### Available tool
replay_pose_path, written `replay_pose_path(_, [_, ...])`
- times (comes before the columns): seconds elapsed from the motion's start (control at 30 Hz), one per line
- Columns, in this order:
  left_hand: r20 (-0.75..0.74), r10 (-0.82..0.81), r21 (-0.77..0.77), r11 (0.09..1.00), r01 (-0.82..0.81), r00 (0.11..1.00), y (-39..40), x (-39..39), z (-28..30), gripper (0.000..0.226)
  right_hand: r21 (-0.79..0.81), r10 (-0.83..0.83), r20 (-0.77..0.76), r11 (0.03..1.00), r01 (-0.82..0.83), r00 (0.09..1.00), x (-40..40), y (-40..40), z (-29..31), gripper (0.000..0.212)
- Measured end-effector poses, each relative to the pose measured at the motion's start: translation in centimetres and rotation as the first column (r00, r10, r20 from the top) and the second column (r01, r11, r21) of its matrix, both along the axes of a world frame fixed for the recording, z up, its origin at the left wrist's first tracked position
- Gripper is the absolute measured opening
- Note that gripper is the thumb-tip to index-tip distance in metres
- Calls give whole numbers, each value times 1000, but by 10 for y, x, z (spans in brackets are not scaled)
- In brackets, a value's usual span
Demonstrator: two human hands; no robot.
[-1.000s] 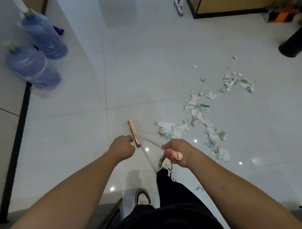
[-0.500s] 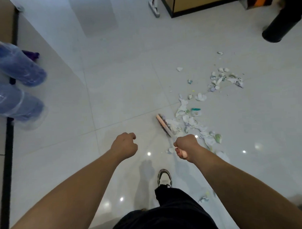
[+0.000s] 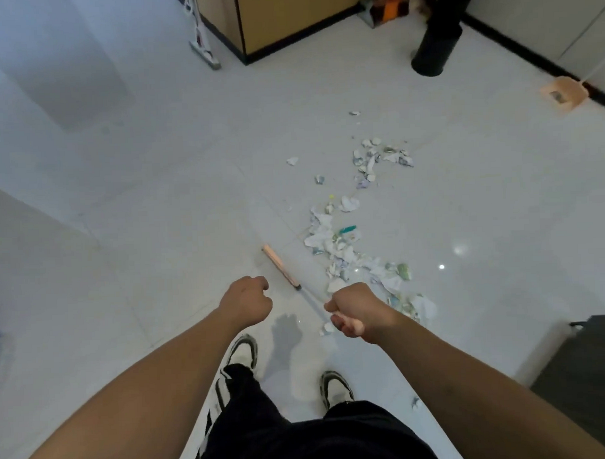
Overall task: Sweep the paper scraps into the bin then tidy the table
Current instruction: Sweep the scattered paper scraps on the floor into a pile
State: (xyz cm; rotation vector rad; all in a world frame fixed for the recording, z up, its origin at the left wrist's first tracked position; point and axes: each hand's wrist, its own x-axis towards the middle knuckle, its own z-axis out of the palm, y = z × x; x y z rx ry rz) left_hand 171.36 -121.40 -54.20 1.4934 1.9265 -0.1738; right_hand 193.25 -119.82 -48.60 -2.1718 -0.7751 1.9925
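The right hand (image 3: 353, 313) is curled tight around the end of the broom (image 3: 281, 266) handle; the left hand (image 3: 246, 301) is a closed fist holding nothing, just beside the shaft. The broom head rests on the floor (image 3: 155, 165), just left of the paper scraps (image 3: 343, 248). The scraps lie in 2 loose clusters, ungathered. The black bin (image 3: 433, 46) and dustpan (image 3: 562, 95) stand well apart. By my reading, sweeping has barely begun; binning and tidying remain.

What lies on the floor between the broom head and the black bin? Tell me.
In the head view, paper scraps trail across the white tiles from beside the broom head toward the black bin; the last stretch before the bin is bare.
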Motion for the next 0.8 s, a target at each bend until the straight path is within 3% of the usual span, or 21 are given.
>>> replay_pose_path(0.2, [21, -267, -10, 963, 268, 963, 70, -19, -2, 41, -106, -46, 0, 993, 46, 999, -19, -10, 7, 10])
replay_pose_path(0.37, [28, -455, -47, 889, 456, 890, 94, -11, -6, 46, -187, -65, 56, 980, 75, 996, -12, -42, 10, 31])
replay_pose_path(0.47, [68, -562, -65, 822, 565, 825, 91, 0, -9, 46, -229, -121, 103, 963, 142, 987, 0, -67, 13, 22])
replay_pose_path(0.57, [84, -640, -75, 760, 645, 764, 82, 14, -8, 46, -179, -218, 148, 953, 243, 965, 1, -87, 19, 3])
replay_pose_path(0.8, [49, -751, -10, 659, 752, 659, 71, 61, 4, 40, -61, -387, 95, 917, 394, 917, -12, -121, 20, 10])
